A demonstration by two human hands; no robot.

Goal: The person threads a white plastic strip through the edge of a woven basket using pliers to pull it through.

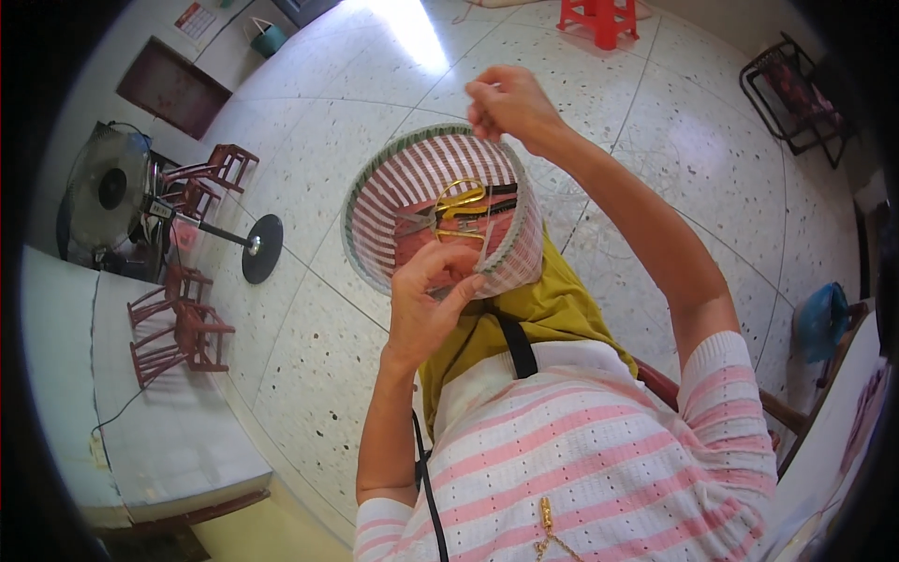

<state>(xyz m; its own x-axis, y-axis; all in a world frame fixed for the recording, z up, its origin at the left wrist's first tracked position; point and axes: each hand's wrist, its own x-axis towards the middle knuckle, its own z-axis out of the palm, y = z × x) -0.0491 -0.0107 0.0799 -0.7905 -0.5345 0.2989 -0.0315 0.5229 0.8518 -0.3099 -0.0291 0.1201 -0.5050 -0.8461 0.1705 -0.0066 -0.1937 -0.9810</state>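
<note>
A round woven basket [371, 217] with reddish-brown and white stripes and a green rim rests on my lap, over my olive-green trousers [571, 304]. Inside it lie yellow-handled scissors [457, 199], pink material and some dark strips. At the basket's near rim, my left hand [421, 300] is closed with thumb and fingers around the edge; a thin pale strand rises close by. My right hand [513, 105] is raised beyond the far right rim, fingers pinched together. Whatever it holds, if anything, is too small to make out.
A standing fan [110, 187] is at the left, its round base [263, 248] on the tiled floor. Small wooden chairs [192, 328] stand near it. A red plastic stool [604, 21] is at the far side, a folding chair [794, 98] far right and a blue bag [819, 320] at right.
</note>
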